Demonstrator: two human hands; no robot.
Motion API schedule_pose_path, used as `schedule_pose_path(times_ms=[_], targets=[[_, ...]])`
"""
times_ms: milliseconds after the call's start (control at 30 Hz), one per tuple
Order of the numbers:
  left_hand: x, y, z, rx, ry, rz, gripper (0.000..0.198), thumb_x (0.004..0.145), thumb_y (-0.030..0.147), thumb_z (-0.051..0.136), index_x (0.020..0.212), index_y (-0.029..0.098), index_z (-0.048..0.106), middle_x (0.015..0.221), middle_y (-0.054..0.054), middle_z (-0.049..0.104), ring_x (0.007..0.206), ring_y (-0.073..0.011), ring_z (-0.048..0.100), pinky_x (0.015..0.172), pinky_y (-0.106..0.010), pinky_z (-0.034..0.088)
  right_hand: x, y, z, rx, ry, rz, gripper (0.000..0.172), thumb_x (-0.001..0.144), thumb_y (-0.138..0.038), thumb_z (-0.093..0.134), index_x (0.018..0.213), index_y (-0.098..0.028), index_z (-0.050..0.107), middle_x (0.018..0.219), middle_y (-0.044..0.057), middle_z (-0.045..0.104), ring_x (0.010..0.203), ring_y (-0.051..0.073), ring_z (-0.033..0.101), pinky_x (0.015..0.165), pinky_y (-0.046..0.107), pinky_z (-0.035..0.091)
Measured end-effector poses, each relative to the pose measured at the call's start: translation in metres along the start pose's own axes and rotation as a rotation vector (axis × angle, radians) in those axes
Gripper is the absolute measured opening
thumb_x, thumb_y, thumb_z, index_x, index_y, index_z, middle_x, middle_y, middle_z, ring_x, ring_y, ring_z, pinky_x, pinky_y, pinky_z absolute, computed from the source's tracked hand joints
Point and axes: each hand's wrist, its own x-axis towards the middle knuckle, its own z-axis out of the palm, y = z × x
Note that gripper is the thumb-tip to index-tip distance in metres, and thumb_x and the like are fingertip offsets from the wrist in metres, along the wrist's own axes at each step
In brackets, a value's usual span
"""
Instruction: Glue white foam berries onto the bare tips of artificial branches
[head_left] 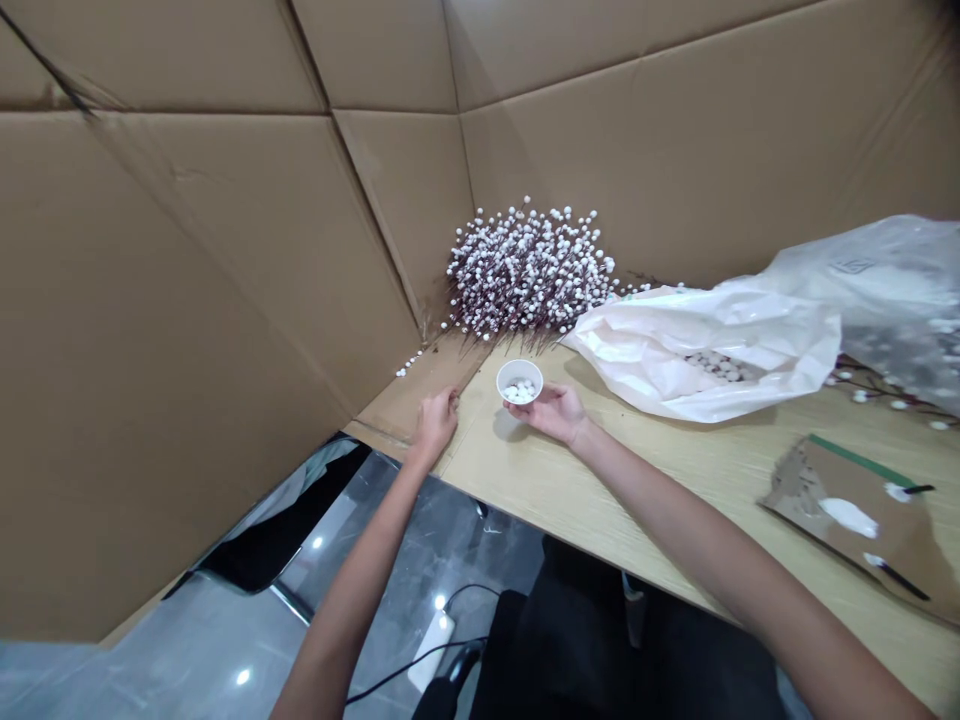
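In my right hand (556, 412) is a small white cup (519, 368), tilted a little towards me. Several small white balls (519, 390) lie inside it. My left hand (435, 425) is closed, by the cardboard strip at the table's front left; what its fingers hold, if anything, is hidden. Behind the cup lies a big pile of thin dark stems with white berry balls (532, 270). A few loose white balls (409, 363) sit on the cardboard, beyond my left hand.
An opened white plastic bag (787, 340) with more balls lies right of the cup. Behind it is a clear bag (892, 270) with stems. A cardboard piece (832, 470) bearing white paste and two dark sticks rests at right. Cardboard walls (637, 160) enclose the table (637, 480).
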Motion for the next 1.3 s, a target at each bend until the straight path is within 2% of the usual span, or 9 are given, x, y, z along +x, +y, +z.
schedule_pose_path(times_ms=[233,400,567,733,933,1033,1133,1200,1300], targets=[[-0.001,0.013,-0.007,-0.137,0.131,-0.017,0.02,0.076,0.01,0.046,0.09,0.016,0.06,0.088,-0.01,0.067,0.086,-0.0227,0.062,0.082,-0.035,0.048,0.0,0.002,0.003,0.023,0.035,-0.018,0.035,0.068,-0.018,0.046,0.1,-0.012,0.059,0.093,0.014,0.072,0.092,0.027,0.066,0.081,0.046,0.054],[-0.006,0.072,-0.03,-0.549,0.3,0.096,0.026,0.075,0.026,0.065,0.098,0.016,0.057,0.084,-0.006,0.067,0.081,-0.0177,0.065,0.077,-0.029,0.052,0.001,0.003,0.002,0.042,0.026,-0.022,0.032,0.07,-0.016,0.045,0.098,-0.01,0.059,0.095,0.015,0.071,0.092,0.026,0.066,0.08,0.042,0.054],[-0.014,0.122,-0.031,-0.643,0.057,0.304,0.025,0.073,0.02,0.069,0.098,0.017,0.066,0.086,-0.006,0.072,0.081,-0.0179,0.068,0.08,-0.031,0.055,-0.002,0.003,0.004,0.05,-0.022,-0.028,0.033,0.076,-0.016,0.043,0.104,-0.009,0.06,0.093,0.013,0.072,0.088,0.023,0.066,0.081,0.039,0.054],[-0.01,0.12,-0.024,-0.651,-0.01,0.291,0.027,0.076,0.015,0.063,0.103,0.017,0.067,0.095,-0.007,0.074,0.089,-0.0199,0.07,0.087,-0.034,0.056,-0.004,0.003,0.007,0.082,-0.036,-0.033,0.03,0.078,-0.016,0.043,0.101,-0.01,0.06,0.093,0.013,0.072,0.088,0.022,0.067,0.083,0.039,0.053],[-0.005,0.127,-0.036,-0.746,-0.042,0.248,0.021,0.076,0.019,0.064,0.097,0.014,0.067,0.091,-0.009,0.073,0.087,-0.0201,0.07,0.086,-0.035,0.056,-0.004,0.004,0.011,0.077,-0.018,-0.037,0.033,0.077,-0.016,0.044,0.104,-0.008,0.059,0.096,0.015,0.072,0.09,0.024,0.066,0.084,0.039,0.053],[0.007,0.113,-0.047,-0.742,0.105,0.219,0.023,0.073,0.026,0.07,0.094,0.015,0.068,0.091,-0.009,0.073,0.085,-0.02,0.07,0.084,-0.035,0.056,-0.003,0.004,0.005,0.077,-0.025,-0.031,0.032,0.076,-0.017,0.046,0.104,-0.01,0.059,0.098,0.015,0.071,0.092,0.024,0.065,0.088,0.04,0.051],[0.03,0.068,-0.065,-0.595,0.293,0.105,0.028,0.072,0.031,0.069,0.093,0.014,0.068,0.093,-0.011,0.073,0.085,-0.0209,0.069,0.084,-0.036,0.055,0.0,0.004,-0.003,0.067,-0.034,-0.033,0.029,0.076,-0.019,0.048,0.101,-0.01,0.06,0.098,0.017,0.071,0.093,0.025,0.065,0.089,0.041,0.051],[0.046,0.029,-0.076,-0.293,0.3,-0.071,0.031,0.072,0.029,0.065,0.098,0.013,0.068,0.093,-0.011,0.073,0.083,-0.0213,0.069,0.079,-0.035,0.055,0.002,0.005,-0.006,0.063,-0.049,-0.032,0.028,0.075,-0.019,0.049,0.099,-0.01,0.06,0.099,0.017,0.071,0.092,0.025,0.065,0.09,0.042,0.051],[0.063,-0.021,-0.084,-0.097,0.253,-0.143,0.026,0.068,0.016,0.06,0.091,0.01,0.07,0.085,-0.015,0.073,0.08,-0.0255,0.068,0.079,-0.039,0.053,0.003,0.006,-0.006,0.061,-0.05,-0.02,0.027,0.075,-0.019,0.049,0.099,-0.012,0.061,0.099,0.015,0.071,0.092,0.025,0.065,0.09,0.043,0.05]])
